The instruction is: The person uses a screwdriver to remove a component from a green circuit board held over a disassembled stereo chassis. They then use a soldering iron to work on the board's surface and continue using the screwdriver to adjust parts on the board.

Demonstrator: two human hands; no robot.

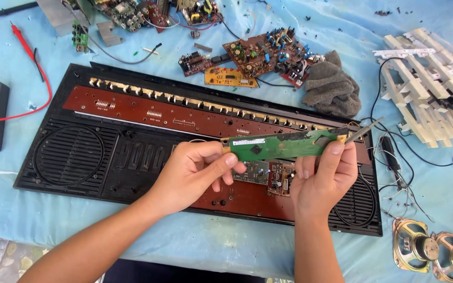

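Left hand (192, 170) pinches the left end of a long green circuit board (284, 145) between thumb and fingers (230, 160); right hand (323, 178) grips its right end along with metal tweezers (364, 130). The board is held level at frame centre, above an opened black keyboard case (79, 157) on the blue-covered tabletop (211, 246). Two loose speakers (433, 251) lie lower right.

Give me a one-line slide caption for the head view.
Both hands, left hand and right hand, hold a long green circuit board above an opened black keyboard case.
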